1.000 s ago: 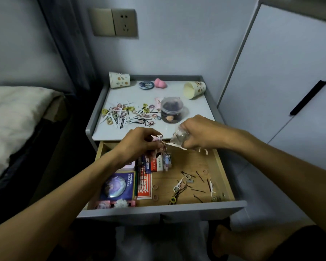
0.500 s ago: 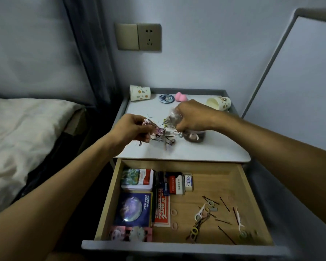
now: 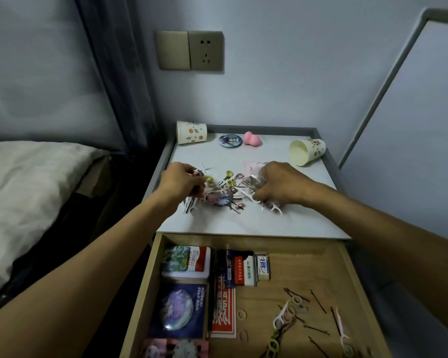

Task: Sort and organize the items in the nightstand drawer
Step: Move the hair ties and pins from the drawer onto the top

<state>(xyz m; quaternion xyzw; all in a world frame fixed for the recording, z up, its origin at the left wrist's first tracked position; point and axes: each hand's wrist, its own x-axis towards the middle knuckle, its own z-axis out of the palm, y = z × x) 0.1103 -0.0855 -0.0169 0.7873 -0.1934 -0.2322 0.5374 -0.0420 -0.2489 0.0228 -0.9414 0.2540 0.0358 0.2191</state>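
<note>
The wooden drawer [image 3: 357, 275] stands open below the white nightstand top [image 3: 246, 223]. A pile of small hair ties, pins and floss picks [image 3: 229, 188] lies in the middle of the top. My left hand [image 3: 183, 183] rests on the pile's left side, fingers closed around small items. My right hand [image 3: 277, 186] is on the right side, gripping a crumpled clear plastic bag [image 3: 255, 180]. Inside the drawer, boxes and cards [image 3: 192, 280] lie at the left, and loose hairpins, ties and floss picks [image 3: 300, 321] at the right.
Two paper cups lie on their sides at the back, one at the left [image 3: 191, 132] and one at the right [image 3: 307, 151]. A round badge [image 3: 230, 140] and a pink sponge [image 3: 252, 138] sit between them. A bed [image 3: 23, 182] is at the left, a white cabinet [image 3: 411, 125] at the right.
Both hands went from above the drawer up to the nightstand top and now rest on the pile there. The view has tilted up and moved closer.
</note>
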